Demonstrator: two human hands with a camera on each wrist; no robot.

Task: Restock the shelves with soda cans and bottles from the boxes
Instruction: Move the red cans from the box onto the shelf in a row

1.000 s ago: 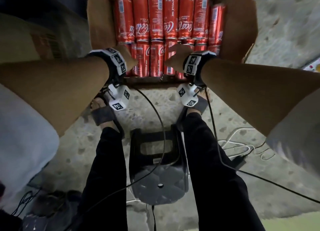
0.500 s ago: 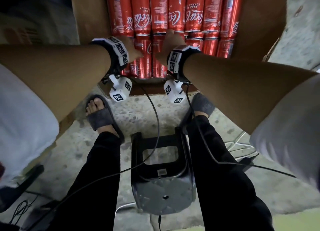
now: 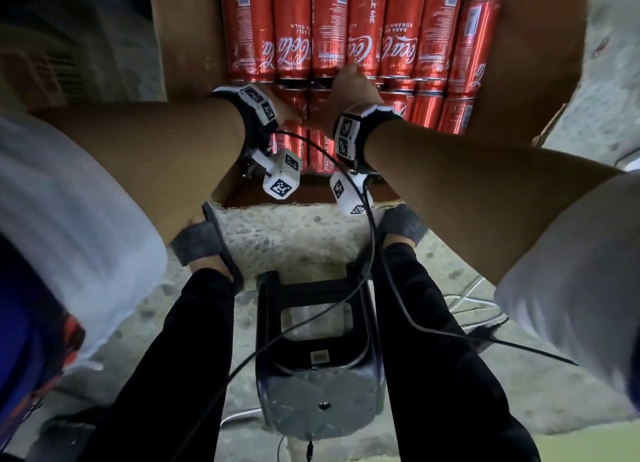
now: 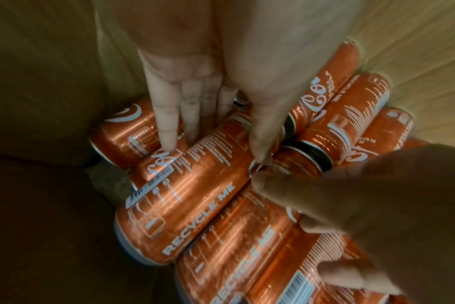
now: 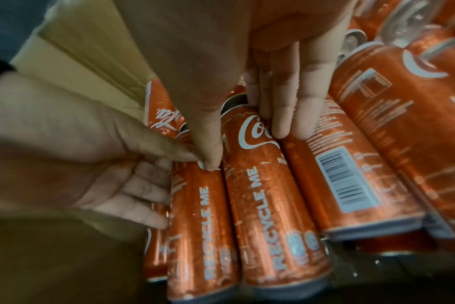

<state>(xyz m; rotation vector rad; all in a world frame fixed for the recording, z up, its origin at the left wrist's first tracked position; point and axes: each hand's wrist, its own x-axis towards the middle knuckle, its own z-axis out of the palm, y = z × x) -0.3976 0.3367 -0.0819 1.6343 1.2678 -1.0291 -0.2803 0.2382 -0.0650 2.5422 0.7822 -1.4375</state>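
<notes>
Both hands are sliding closer together along the near row of soda cans (image 3: 322, 143) in the cardboard box (image 3: 187, 46). Left hand (image 4: 195, 86) and right hand (image 5: 247, 67) are each straddling one lying can, fingers extended (not yet clasping). Full cans are likely handling heavy, rigid and slick; mid-body seems best.

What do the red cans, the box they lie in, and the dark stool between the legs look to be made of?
Red cans: thin metal, probably aluminium, with a glossy printed coat; streaked highlights run along their sides and the rims are bare silver.
Box: brown corrugated cardboard, matte; the torn near edge looks fibrous.
Stool: looks like moulded dark plastic with a dull sheen, though the dim light leaves that open.
</notes>
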